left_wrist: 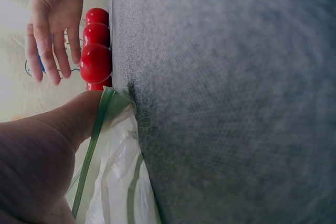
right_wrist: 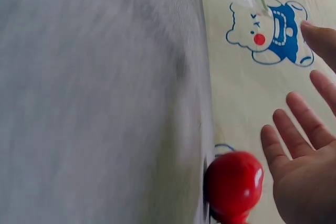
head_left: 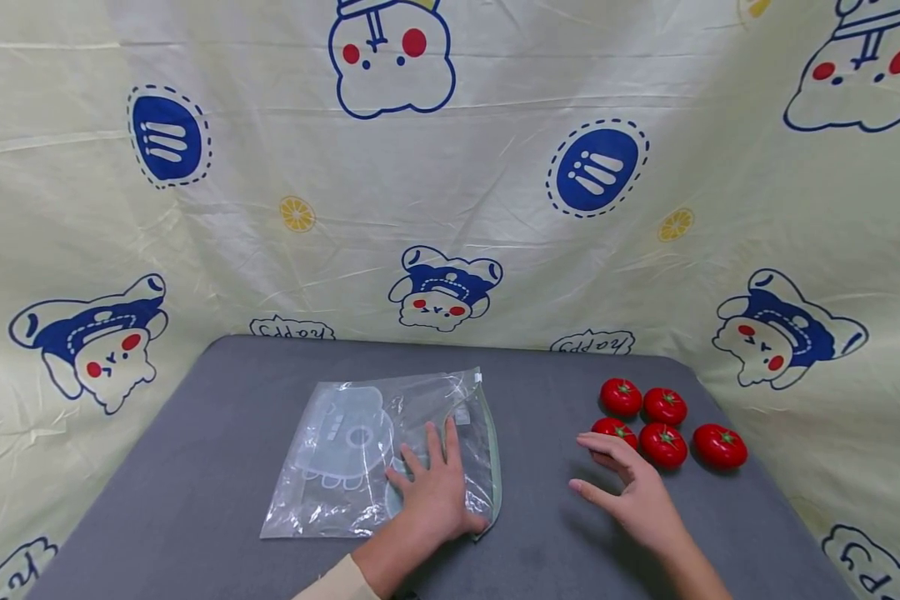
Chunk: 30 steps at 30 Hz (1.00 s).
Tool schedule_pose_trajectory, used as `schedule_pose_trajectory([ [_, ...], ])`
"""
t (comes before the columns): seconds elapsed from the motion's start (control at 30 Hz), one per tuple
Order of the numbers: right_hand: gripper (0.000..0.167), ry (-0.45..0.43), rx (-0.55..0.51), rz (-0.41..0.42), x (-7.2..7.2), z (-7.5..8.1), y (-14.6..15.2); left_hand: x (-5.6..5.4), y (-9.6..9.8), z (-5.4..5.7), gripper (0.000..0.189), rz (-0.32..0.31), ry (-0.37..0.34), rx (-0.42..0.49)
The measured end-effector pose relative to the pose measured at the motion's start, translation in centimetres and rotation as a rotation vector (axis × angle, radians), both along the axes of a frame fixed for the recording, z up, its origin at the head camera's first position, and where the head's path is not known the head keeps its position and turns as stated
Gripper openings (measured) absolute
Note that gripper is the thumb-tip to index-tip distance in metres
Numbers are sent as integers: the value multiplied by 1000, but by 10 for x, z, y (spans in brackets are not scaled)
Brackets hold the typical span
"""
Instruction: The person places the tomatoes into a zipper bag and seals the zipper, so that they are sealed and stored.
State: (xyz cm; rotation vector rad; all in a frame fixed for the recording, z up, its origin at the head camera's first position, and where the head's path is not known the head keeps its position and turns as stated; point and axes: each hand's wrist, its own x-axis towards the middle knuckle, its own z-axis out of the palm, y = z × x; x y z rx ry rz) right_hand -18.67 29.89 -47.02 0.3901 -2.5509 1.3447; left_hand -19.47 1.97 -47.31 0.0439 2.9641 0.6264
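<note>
A clear zip bag [head_left: 345, 508] with a pale printed figure lies flat, its green zip edge [head_left: 492, 450] towards the right. My left hand [head_left: 435, 492] rests on the bag with its fingers spread. At the near corner, the left thumb [left_wrist: 84, 114] meets the green zip edge, and its tip is hidden behind it in the left wrist view. My right hand [head_left: 637, 496] is held above the table, fingers relaxed and nothing in them. Just beyond it sit several red tomatoes [head_left: 663, 446] with green tops, the nearest-left one [head_left: 613, 428] partly covered by the fingers.
Everything lies on a grey cloth-covered table [head_left: 540, 400]. A pale curtain [head_left: 495, 208] printed with blue cartoon figures hangs behind and along both sides. One tomato [head_left: 720, 447] sits a little apart, close to the right table edge.
</note>
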Motion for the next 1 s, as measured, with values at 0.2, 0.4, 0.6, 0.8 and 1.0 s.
schedule_pose_trajectory([
  [0.2,51,49,8,-138,4,2,15,0,0,-1,151,-2,-4,-9],
  [0.4,47,109,-34,-282,2,3,36,0,0,-2,152,-6,0,-11],
  [0.6,41,139,-127,-427,0,7,58,0,0,-3,153,-9,0,-23],
  [0.8,35,142,-143,-556,-6,7,81,-1,1,-4,153,-6,-1,-27],
  [1.0,32,119,-89,-680,-14,6,100,-2,1,-5,152,-3,-2,-16],
])
